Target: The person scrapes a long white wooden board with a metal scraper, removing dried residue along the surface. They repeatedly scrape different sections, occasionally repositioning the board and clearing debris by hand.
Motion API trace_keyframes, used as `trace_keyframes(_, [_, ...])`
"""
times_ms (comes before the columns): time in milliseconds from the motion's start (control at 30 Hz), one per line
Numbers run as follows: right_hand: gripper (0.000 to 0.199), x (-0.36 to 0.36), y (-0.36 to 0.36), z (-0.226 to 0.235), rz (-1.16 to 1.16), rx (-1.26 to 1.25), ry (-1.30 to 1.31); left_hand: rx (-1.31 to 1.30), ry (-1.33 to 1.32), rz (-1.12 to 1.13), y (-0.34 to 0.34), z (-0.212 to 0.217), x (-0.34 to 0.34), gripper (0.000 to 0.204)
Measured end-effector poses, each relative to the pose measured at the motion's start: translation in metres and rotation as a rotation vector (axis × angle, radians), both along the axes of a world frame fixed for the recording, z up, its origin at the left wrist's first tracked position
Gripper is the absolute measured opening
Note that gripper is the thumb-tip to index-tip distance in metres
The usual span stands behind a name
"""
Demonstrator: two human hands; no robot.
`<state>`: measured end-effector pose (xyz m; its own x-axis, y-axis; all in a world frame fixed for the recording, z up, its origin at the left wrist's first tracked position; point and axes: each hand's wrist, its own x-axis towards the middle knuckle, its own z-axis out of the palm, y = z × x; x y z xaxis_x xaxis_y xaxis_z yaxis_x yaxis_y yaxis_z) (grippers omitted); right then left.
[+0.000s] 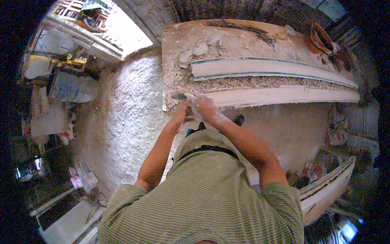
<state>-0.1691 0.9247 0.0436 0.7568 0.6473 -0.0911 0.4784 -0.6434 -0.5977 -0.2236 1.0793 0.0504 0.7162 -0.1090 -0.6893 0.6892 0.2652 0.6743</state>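
Both my hands meet at the left end of the near long white plaster-like strip (276, 96), close to the table's front edge. My left hand (180, 117) reaches up with its fingers drawn together. Beside it my right hand (206, 108) is bent and closed, dusted with white. Whatever lies between the fingers is too blurred to name. A small dark grey-green piece (178, 95) shows just beyond my left fingertips. Behind the near strip runs a second white strip (260, 68) with green edges. Crumbly debris fills the gap between the two.
The work table (178, 38) carries pale lumps (199, 49) and a bundle of dark thin sticks (248, 28). An orange-brown basin (319, 38) stands at its far right. White-dusted floor (130, 118) stretches left toward a bright opening (130, 34). A pale panel (331, 191) lies behind at right.
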Motion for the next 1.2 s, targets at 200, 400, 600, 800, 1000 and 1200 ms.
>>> trace_keyframes(200, [0.063,-0.017,-0.043,0.027,-0.050,0.525,-0.108,-0.064,-0.222,0.106,-0.002,0.008,0.032,0.039])
trace_keyframes(400, [0.038,-0.029,-0.173,0.021,-0.709,0.193,0.110,0.691,-0.639,-0.531,0.028,0.010,0.043,0.046])
trace_keyframes(600, [0.030,-0.055,-0.255,0.019,-1.057,0.143,0.007,0.876,-0.591,-0.803,0.056,-0.031,0.058,0.042])
trace_keyframes(800, [0.032,-0.081,-0.317,-0.043,-1.068,0.104,0.084,1.064,-1.111,-0.795,-0.089,-0.069,0.091,0.037])
trace_keyframes(1000, [0.054,-0.222,-0.452,-0.196,-0.894,-0.206,-0.004,1.069,-1.094,-0.863,-0.131,-0.071,0.113,0.041])
trace_keyframes(1200, [0.049,-0.377,-0.530,-0.244,-1.482,-0.074,0.562,1.036,-0.750,-0.904,-0.069,-0.044,0.100,0.047])
